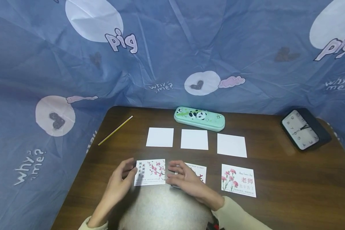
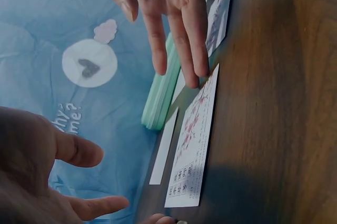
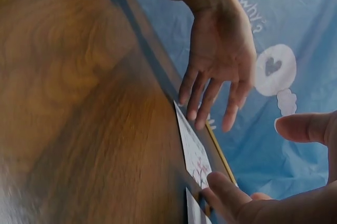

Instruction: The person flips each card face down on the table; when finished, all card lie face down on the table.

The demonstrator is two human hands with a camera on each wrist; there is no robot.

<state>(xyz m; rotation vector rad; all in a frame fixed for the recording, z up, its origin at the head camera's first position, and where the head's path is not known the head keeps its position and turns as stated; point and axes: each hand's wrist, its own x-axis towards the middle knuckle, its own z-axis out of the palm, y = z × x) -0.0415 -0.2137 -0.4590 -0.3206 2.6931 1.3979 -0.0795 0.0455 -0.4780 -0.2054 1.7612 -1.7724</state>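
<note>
While three blank cards (image 1: 195, 139) lie at twelve o'clock, the blossom card (image 1: 150, 172) is flanked by the left hand (image 1: 119, 182) and right hand (image 1: 184, 180), both grips relaxed, nothing held.

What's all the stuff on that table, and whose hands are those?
Table: one, dark brown wood.
Blank cards: three, white, in a row mid-table.
Flower cards: three, white with pink blooms, front row; the middle one lies partly under the right hand.
Pencil case: one, mint green with pandas, behind the blank cards.
Pencil: one, yellow, far left.
Clock: one, black with a white face, far right.
Cloth: one, blue, printed with "pig", round the table.
Left hand: the person's, open, at the left flower card's edge.
Right hand: open, fingers on the middle flower card.
</note>
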